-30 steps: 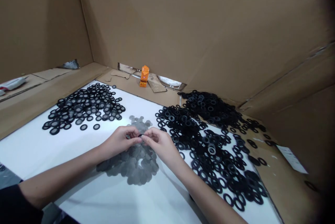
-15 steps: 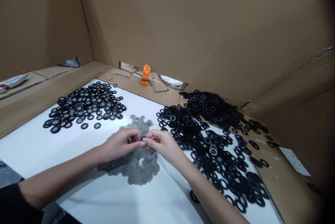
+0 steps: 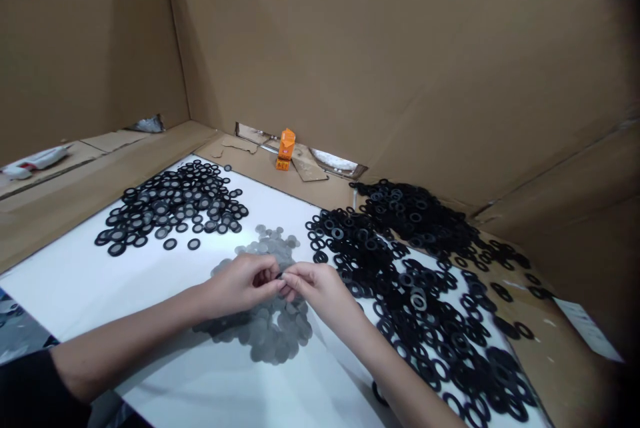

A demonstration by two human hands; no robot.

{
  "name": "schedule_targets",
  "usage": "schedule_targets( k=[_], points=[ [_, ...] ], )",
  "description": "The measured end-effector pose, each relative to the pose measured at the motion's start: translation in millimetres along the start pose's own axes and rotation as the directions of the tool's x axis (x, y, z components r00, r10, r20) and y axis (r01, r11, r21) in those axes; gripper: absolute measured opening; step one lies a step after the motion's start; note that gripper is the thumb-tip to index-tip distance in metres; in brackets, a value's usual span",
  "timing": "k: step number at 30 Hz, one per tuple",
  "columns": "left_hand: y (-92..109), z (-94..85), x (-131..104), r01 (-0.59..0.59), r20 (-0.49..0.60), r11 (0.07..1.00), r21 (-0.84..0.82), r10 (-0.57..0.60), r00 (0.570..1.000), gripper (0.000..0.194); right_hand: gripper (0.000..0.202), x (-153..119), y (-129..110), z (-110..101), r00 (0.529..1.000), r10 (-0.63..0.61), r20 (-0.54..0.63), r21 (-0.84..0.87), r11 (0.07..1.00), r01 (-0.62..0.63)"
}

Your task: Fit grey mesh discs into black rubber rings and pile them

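My left hand (image 3: 246, 286) and my right hand (image 3: 316, 283) meet fingertip to fingertip above a loose pile of thin grey discs (image 3: 275, 343). Both pinch a small black ring (image 3: 280, 275), mostly covered by the fingers; whether a disc sits in it I cannot tell. To the right of my right hand spreads a large heap of flat black rings (image 3: 367, 241), with open centres. Left of the grey pile, black rings with grey discs in their centres (image 3: 193, 244) lie gathered toward the back.
A white board (image 3: 190, 381) lies under the piles, with tall cardboard walls (image 3: 350, 68) behind. An orange carton (image 3: 287, 145) stands at the back. A white tube-like item (image 3: 43, 159) lies far left, a paper slip (image 3: 587, 328) far right. Some black rings spill onto the cardboard.
The view has shifted slightly, so everything sits a little lower and further right. The fingers have closed more over the black ring, which shows less than before.
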State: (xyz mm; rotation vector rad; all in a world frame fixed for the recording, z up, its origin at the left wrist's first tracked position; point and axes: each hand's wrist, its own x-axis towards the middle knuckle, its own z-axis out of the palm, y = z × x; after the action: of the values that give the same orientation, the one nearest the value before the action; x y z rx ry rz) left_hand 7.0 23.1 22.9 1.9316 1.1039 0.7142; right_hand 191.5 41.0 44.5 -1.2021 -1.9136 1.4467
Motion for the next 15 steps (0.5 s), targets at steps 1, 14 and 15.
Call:
schedule_targets(
  k=[1,14,15],
  points=[
    [-0.1,0.5,0.5,-0.005,-0.003,1.0,-0.002,0.005,1.0,0.024,0.021,0.0,-0.4,-0.4,1.0,0.006,-0.001,0.007,1.0,-0.006],
    [0.8,-3.8,2.2,-0.143,-0.007,0.989,-0.027,0.142,0.99,0.02,0.036,-0.5,-0.8,-5.7,0.988,0.115,0.106,0.145,0.981,-0.13],
    [0.9,-4.4,2.0,-0.146,-0.003,0.988,-0.045,0.146,0.989,0.02,0.036,-0.3,-1.9,-6.9,0.986,0.117,0.118,0.153,0.979,-0.135]
  ],
)
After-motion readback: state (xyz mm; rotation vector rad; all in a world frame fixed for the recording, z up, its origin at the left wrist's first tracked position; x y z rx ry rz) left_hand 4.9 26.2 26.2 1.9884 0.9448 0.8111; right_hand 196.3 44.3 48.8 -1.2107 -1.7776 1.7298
